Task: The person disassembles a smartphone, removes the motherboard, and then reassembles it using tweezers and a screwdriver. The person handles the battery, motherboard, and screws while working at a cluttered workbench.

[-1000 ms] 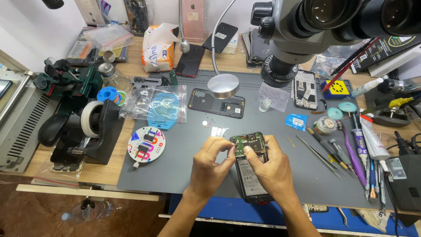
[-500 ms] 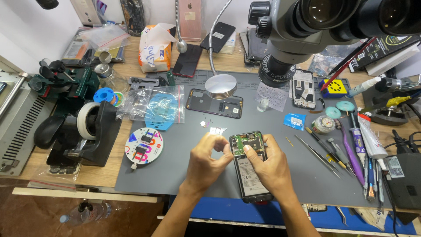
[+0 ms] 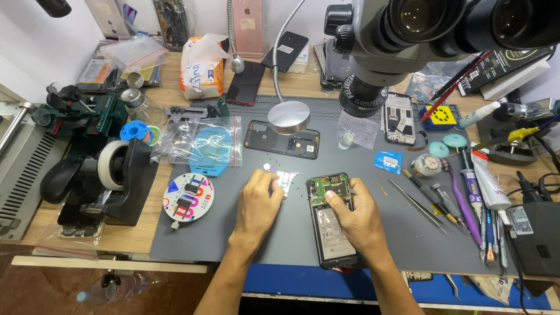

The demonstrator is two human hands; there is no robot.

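An opened black phone lies on the grey work mat, its green circuit board and battery exposed. My right hand rests on the phone's right side and grips it, with the index fingertip pressing on the board. My left hand is to the left of the phone. Its fingertips pinch a small silvery metal plate that lies low over the mat. A few tiny screws lie just beyond that plate.
A dark phone back cover lies further back, beside a round lamp base. A microscope head hangs over the top right. Tweezers, tubes and picks line the right; a round colourful disc and tape dispenser stand left.
My left hand has drawn away from the top of the phone to the left, taking the small metal plate with it. My right hand stays on the phone.
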